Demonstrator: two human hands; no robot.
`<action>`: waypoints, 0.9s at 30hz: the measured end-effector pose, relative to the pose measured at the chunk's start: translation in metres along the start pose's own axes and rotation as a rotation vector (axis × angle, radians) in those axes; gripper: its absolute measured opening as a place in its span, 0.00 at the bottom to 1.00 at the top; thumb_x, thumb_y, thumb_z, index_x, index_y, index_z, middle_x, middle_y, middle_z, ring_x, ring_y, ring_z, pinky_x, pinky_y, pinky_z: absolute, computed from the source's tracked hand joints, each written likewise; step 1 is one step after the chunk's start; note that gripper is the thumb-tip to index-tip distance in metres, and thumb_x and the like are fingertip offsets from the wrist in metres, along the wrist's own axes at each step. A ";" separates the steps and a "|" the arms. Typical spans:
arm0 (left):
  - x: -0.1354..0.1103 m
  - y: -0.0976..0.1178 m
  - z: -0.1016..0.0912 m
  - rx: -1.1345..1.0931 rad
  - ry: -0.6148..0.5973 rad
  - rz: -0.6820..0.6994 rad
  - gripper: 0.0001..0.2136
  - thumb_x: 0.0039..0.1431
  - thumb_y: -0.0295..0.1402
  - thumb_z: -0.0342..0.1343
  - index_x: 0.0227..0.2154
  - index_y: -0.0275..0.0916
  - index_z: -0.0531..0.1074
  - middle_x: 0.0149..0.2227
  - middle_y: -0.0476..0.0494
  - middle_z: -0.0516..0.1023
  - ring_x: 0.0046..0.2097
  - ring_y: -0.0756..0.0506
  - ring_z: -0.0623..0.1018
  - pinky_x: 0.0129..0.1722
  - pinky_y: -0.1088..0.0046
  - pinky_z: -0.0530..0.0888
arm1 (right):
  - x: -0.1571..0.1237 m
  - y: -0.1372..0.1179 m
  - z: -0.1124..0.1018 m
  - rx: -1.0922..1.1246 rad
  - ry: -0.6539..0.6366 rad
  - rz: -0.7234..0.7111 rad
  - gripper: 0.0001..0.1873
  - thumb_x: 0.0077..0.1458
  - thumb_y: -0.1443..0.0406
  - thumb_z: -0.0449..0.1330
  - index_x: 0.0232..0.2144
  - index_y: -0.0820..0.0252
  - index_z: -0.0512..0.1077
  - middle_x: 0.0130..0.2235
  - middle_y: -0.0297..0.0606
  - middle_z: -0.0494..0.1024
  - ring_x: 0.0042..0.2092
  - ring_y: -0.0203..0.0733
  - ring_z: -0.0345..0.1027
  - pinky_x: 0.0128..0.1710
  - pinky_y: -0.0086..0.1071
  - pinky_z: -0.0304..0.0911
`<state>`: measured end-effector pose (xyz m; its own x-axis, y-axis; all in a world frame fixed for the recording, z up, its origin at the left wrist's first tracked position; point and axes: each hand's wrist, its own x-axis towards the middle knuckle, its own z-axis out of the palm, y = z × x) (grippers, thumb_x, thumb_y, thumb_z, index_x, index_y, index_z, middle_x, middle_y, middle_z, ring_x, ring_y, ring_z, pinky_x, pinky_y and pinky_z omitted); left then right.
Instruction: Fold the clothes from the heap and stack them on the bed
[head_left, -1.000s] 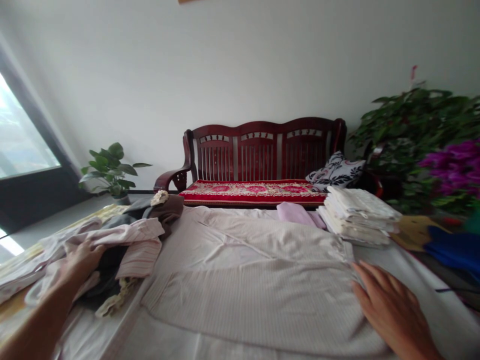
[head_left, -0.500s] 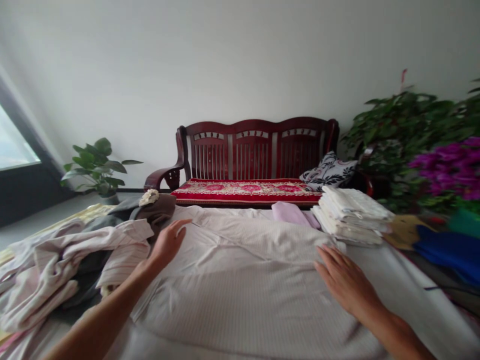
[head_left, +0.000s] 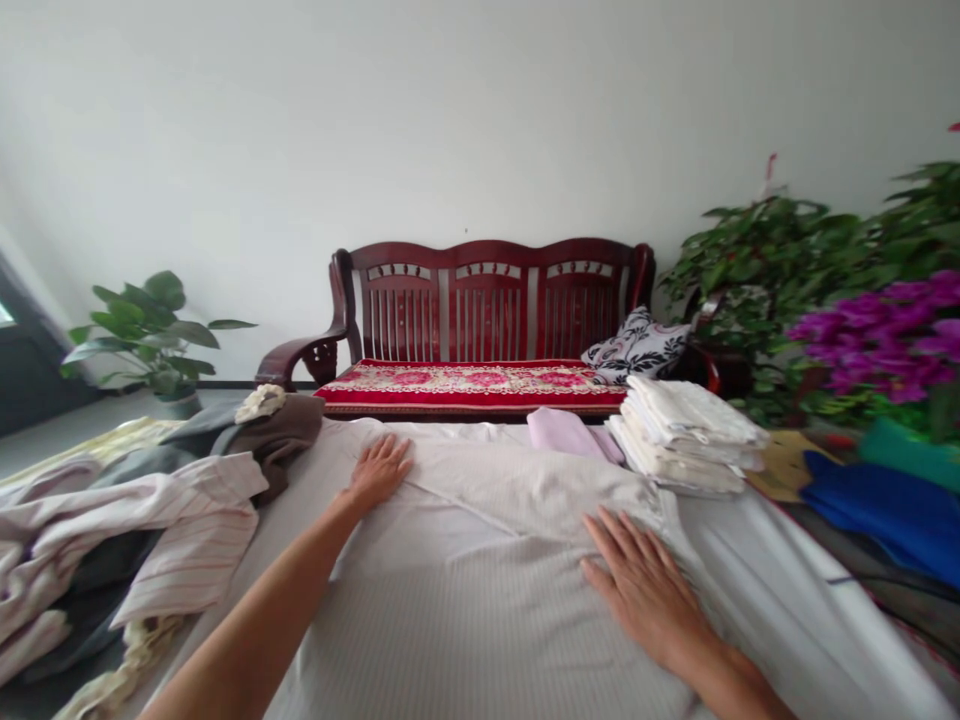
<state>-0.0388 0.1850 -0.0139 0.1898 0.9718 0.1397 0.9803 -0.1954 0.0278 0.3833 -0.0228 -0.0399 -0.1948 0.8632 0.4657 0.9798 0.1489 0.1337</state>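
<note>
A pale, finely striped garment [head_left: 465,610] lies spread over the white-covered table [head_left: 780,590] in front of me, its far part folded over. My left hand [head_left: 381,470] rests flat on its far left edge, fingers stretched out. Lower on the right, my right hand [head_left: 641,575] lies on the cloth with fingers spread, below the folded part. Neither hand grips anything. Past the garment's far edge are a folded lilac cloth [head_left: 566,434] and a stack of folded white clothes [head_left: 686,430].
Rumpled clothes [head_left: 180,535] are heaped on the left. Blue cloth [head_left: 885,510] lies at the right beside purple flowers [head_left: 885,335]. A dark red wooden bench [head_left: 480,310] with a patterned cushion [head_left: 637,345] stands behind the table, and a potted plant [head_left: 146,330] at left.
My left hand has come down flat onto the garment's far left edge. My right hand now lies further left and slightly nearer on the cloth. The view has turned slightly to the right.
</note>
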 end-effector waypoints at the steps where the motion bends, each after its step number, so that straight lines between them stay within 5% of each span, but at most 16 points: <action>1: 0.002 -0.005 0.001 0.006 -0.003 -0.021 0.25 0.70 0.45 0.40 0.67 0.47 0.57 0.71 0.41 0.54 0.71 0.35 0.54 0.67 0.51 0.52 | 0.000 0.003 0.002 0.000 0.003 0.007 0.30 0.65 0.49 0.47 0.63 0.54 0.65 0.66 0.44 0.65 0.66 0.57 0.57 0.63 0.55 0.57; 9: 0.012 -0.027 0.002 -0.097 0.005 -0.058 0.25 0.68 0.45 0.43 0.66 0.47 0.60 0.71 0.43 0.56 0.70 0.33 0.55 0.65 0.48 0.55 | 0.001 0.033 0.005 0.034 -0.042 0.074 0.30 0.65 0.51 0.46 0.62 0.59 0.67 0.65 0.48 0.66 0.65 0.54 0.60 0.61 0.52 0.60; 13: 0.025 -0.043 -0.006 -0.221 0.044 -0.038 0.21 0.64 0.33 0.48 0.58 0.41 0.70 0.63 0.40 0.70 0.64 0.39 0.68 0.63 0.63 0.64 | 0.014 0.043 -0.013 0.144 -0.052 0.122 0.26 0.66 0.57 0.43 0.56 0.60 0.72 0.58 0.47 0.75 0.59 0.49 0.68 0.57 0.44 0.66; 17: 0.042 -0.053 -0.015 -0.237 0.081 -0.138 0.24 0.61 0.25 0.45 0.59 0.31 0.68 0.60 0.31 0.72 0.62 0.38 0.71 0.60 0.63 0.66 | 0.038 0.043 -0.039 0.102 0.003 0.229 0.25 0.64 0.64 0.45 0.59 0.57 0.69 0.59 0.46 0.74 0.53 0.50 0.73 0.51 0.43 0.70; 21: 0.055 -0.054 -0.012 -0.252 0.079 -0.188 0.25 0.58 0.24 0.47 0.60 0.29 0.66 0.60 0.27 0.72 0.61 0.36 0.72 0.58 0.61 0.68 | 0.065 0.040 -0.053 -0.005 -0.161 0.300 0.28 0.62 0.69 0.44 0.63 0.59 0.64 0.64 0.48 0.67 0.40 0.46 0.78 0.35 0.38 0.70; 27: 0.068 -0.057 -0.002 -0.251 0.051 -0.224 0.31 0.53 0.26 0.53 0.62 0.28 0.62 0.57 0.24 0.74 0.59 0.34 0.74 0.54 0.61 0.71 | 0.087 0.039 -0.045 -0.097 -0.308 0.366 0.31 0.61 0.71 0.42 0.66 0.61 0.59 0.58 0.56 0.71 0.35 0.49 0.77 0.32 0.40 0.67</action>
<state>-0.0822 0.2624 -0.0036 -0.0377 0.9876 0.1521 0.9522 -0.0107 0.3054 0.4027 0.0360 0.0452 0.1986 0.9554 0.2186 0.9698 -0.2238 0.0974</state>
